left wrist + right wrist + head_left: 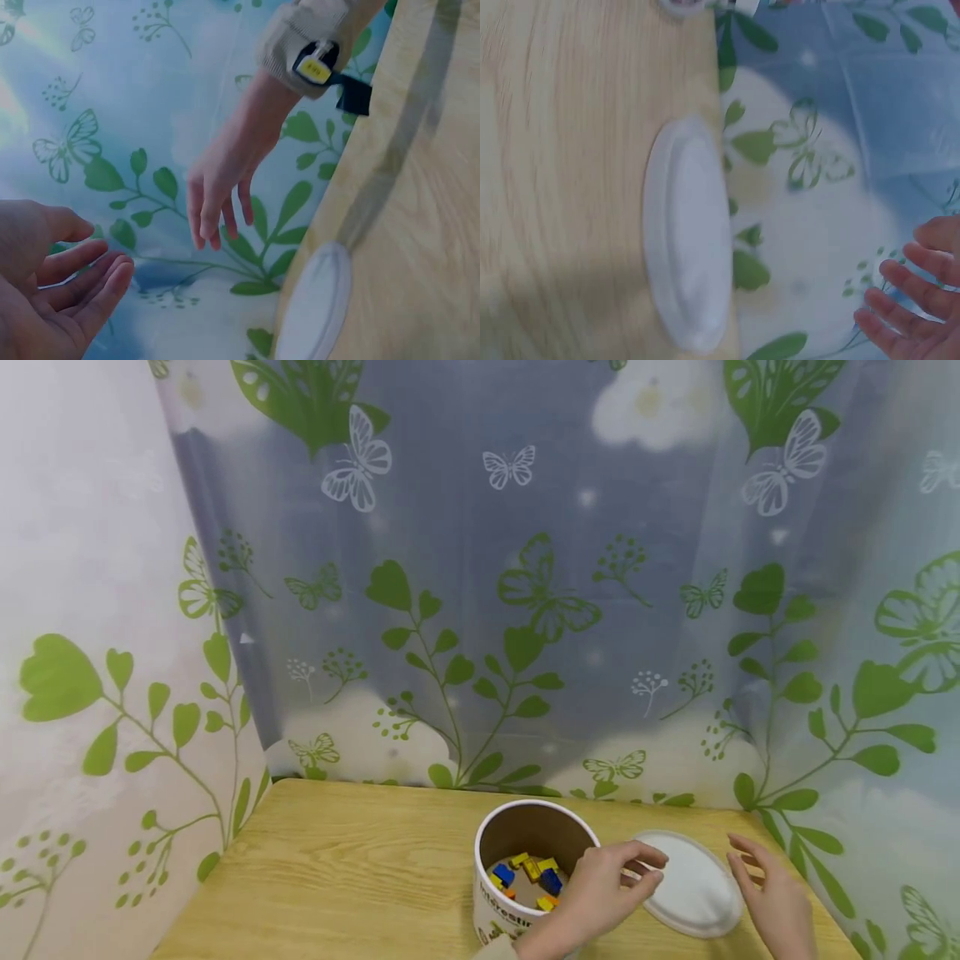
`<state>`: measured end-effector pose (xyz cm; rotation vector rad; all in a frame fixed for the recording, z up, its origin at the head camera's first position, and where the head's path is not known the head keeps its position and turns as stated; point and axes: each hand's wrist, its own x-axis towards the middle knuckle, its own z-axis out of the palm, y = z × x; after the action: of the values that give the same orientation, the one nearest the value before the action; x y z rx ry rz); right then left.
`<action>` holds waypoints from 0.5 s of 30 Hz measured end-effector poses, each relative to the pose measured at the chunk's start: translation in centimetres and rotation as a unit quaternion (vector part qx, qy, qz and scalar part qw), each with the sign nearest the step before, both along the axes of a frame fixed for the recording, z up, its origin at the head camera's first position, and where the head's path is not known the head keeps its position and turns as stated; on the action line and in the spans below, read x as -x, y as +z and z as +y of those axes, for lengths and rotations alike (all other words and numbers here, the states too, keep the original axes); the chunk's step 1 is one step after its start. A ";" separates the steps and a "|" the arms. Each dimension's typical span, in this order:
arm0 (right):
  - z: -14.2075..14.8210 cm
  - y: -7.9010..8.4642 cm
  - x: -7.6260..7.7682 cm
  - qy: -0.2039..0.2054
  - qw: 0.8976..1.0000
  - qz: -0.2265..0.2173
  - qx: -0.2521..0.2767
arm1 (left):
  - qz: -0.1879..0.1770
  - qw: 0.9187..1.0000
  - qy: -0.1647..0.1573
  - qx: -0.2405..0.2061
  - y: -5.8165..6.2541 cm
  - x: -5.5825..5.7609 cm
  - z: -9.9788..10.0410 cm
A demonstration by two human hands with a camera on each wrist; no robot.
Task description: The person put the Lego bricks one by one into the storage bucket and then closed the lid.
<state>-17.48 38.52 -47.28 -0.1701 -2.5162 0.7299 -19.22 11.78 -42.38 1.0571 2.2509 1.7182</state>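
A white oval-looking lid [692, 883] lies flat on the wooden table, between my two hands in the head view. My left hand [611, 881] hovers at its left side, fingers loosely bent and holding nothing; its wrist overlaps the tub's right side. On the lid's other side is my right hand [772, 893], fingers relaxed and empty. The left wrist view shows the right hand [236, 172] hanging above the lid [319, 304], fingers pointing down. A white round tub [480, 868] with printed lettering stands open, with yellow, blue and orange toy bricks [531, 868] at its bottom.
The wooden table [337, 860] stretches left of the tub. Behind it hangs a curtain [465, 610] printed with green leaves and butterflies, and similar patterned sheets close off both sides. A dark band with a yellow label [313, 69] sits at the right sleeve.
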 end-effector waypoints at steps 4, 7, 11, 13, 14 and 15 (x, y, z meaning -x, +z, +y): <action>1.8 -0.7 0.8 0.009 0.999 -0.035 -0.011 | 0.000 1.000 -0.008 0.022 -1.2 -0.4 1.5; 3.2 -1.6 1.5 0.008 0.997 -0.077 -0.009 | -0.016 0.999 -0.007 0.051 -2.3 -0.6 2.5; 5.0 -3.2 2.6 0.001 0.989 -0.150 0.005 | -0.084 0.992 -0.009 0.097 -4.0 -0.7 3.7; 5.8 -4.1 3.1 -0.001 0.984 -0.179 0.009 | -0.107 0.988 -0.008 0.112 -5.1 -0.9 4.3; 6.0 -4.6 3.3 -0.005 0.982 -0.186 0.006 | -0.116 0.986 -0.006 0.118 -5.7 -0.9 4.6; 6.2 -5.0 3.4 -0.008 0.981 -0.194 0.006 | -0.118 0.985 -0.003 0.123 -6.3 -1.0 4.9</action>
<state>-20.90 44.70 -52.26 -0.3682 -2.8742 0.7671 -18.25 16.66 -48.67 0.7626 2.2318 1.4284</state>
